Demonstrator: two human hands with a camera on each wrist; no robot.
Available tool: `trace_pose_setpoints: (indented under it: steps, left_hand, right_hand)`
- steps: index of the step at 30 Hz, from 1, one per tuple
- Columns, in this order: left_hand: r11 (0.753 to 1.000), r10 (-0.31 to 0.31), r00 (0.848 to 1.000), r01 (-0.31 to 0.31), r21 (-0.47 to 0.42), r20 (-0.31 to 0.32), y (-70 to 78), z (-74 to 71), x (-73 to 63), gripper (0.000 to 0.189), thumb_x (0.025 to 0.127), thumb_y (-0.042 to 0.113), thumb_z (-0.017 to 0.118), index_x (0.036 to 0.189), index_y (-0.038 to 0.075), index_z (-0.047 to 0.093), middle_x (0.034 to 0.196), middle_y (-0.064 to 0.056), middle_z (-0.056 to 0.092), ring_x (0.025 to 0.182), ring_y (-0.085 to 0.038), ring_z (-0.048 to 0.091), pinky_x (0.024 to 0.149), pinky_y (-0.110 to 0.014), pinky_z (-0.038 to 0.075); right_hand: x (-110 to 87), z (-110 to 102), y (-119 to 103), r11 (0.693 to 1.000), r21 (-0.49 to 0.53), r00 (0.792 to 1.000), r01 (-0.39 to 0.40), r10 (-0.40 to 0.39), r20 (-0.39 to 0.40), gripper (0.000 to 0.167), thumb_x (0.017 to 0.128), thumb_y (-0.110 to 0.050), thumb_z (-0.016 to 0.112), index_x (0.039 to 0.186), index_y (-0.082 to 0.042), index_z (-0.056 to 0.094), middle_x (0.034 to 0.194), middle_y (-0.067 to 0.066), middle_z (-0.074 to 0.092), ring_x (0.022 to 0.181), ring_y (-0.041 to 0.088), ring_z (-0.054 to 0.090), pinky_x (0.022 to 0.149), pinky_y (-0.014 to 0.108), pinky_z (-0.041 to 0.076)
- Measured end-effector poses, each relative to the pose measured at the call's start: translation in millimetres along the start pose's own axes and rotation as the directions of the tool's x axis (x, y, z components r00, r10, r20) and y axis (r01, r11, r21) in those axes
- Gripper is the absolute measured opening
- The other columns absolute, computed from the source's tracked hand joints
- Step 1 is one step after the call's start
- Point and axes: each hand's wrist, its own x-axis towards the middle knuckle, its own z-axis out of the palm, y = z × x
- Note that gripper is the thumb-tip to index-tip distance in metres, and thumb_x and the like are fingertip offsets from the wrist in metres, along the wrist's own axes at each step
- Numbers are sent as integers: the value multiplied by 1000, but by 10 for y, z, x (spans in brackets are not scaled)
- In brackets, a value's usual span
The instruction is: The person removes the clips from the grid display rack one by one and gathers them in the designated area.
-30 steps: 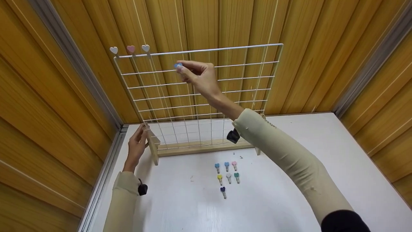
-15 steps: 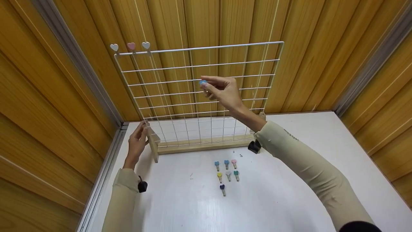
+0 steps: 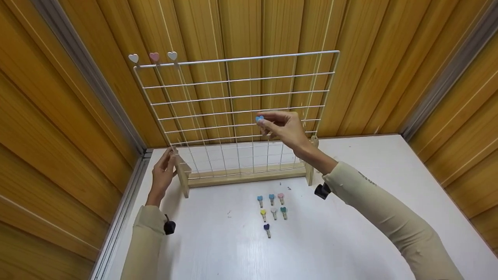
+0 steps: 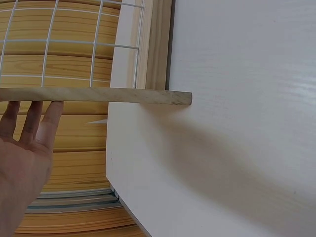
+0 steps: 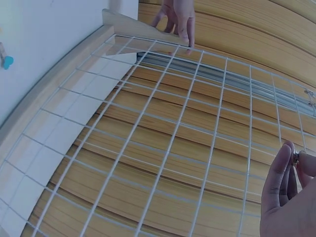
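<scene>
My right hand [image 3: 288, 130] pinches a small wooden clothespin with a blue heart [image 3: 260, 119] between thumb and fingertips, in front of the white wire grid rack [image 3: 229, 98]. Most of this clothespin is hidden by the fingers; the right wrist view shows only a glint of metal at the fingertips [image 5: 286, 148]. Over at the rack's left end, my left hand [image 3: 162, 173] touches the outer side of the wooden side foot [image 3: 183, 175]. Fairly straight fingers [image 4: 49, 121] meet that wood in the left wrist view. White, pink and white heart clothespins [image 3: 154, 57] stand on the top wire's left end.
Several heart clothespins [image 3: 273, 210] in light blue, pink, yellow, white, green and dark blue lie on the white table [image 3: 218, 241] before the rack. Small bits [image 3: 288, 188] lie near the base bar [image 3: 245, 179]. Wood-patterned walls [image 3: 389, 58] enclose the back and sides.
My right hand, pinching the blue heart clothespin, has come down and to the right from near the top wire to the grid's lower right. My left hand stays at the side foot.
</scene>
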Motion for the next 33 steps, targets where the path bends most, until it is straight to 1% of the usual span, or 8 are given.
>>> trace_pose_setpoints:
  steps: [8,12,14,19,21,26,28,33]
  left_hand:
    - [999,41,999,-41,-21,5,-15,0,0,55,112,29,42,164,20,27,165,-17,33,152,-35,34,116,-55,42]
    - [999,43,999,-43,-22,4,-21,-2,-22,55,112,28,42,163,20,27,164,-18,36,150,-35,36,116,-56,43]
    - [999,40,999,-40,-22,0,-23,-10,-35,55,111,28,43,163,20,27,163,-18,37,149,-35,38,116,-55,43]
    - [998,51,999,-51,-23,-1,-14,-29,-47,55,111,29,43,163,21,27,162,-18,37,148,-34,39,116,-55,43]
    - [999,48,999,-48,-12,1,-8,-31,-44,55,111,29,42,164,21,26,163,-18,36,149,-35,38,116,-55,43]
    - [999,32,999,-32,9,-7,4,-27,-39,55,112,30,41,164,22,26,164,-16,36,150,-35,37,116,-54,43]
    - [999,31,999,-30,13,-10,13,-10,-38,54,112,29,42,164,22,28,163,-15,37,150,-34,38,116,-54,43]
    - [1000,26,1000,-26,13,3,30,53,-24,55,112,29,41,164,23,26,164,-15,36,150,-35,37,116,-54,43]
  right_hand:
    - [-210,-122,185,997,-48,998,-64,65,16,27,98,-7,69,123,2,72,96,9,78,74,10,72,65,23,63]
    - [-308,-214,303,992,-62,994,-109,110,17,28,97,-8,70,123,2,72,99,15,77,73,10,72,66,23,63]
    - [-357,-261,357,988,-73,990,-138,140,18,28,97,-9,70,124,2,72,99,14,77,74,10,72,67,23,63]
    - [-472,-357,470,973,-110,977,-204,210,44,30,98,-11,70,126,0,71,97,3,77,76,8,72,70,23,63]
    - [-517,-385,522,966,-115,969,-231,239,57,31,99,-12,70,127,0,71,97,2,77,77,8,72,71,23,63]
    - [-640,-431,693,948,-132,950,-289,301,82,33,99,-14,69,129,1,69,102,7,77,79,8,71,73,22,63]
    - [-706,-454,771,944,-140,945,-300,314,92,34,99,-14,69,129,2,68,104,9,77,80,9,71,75,24,64]
    - [-902,-528,979,932,-166,931,-324,344,117,36,100,-14,67,132,4,66,107,11,76,82,9,70,75,24,63]
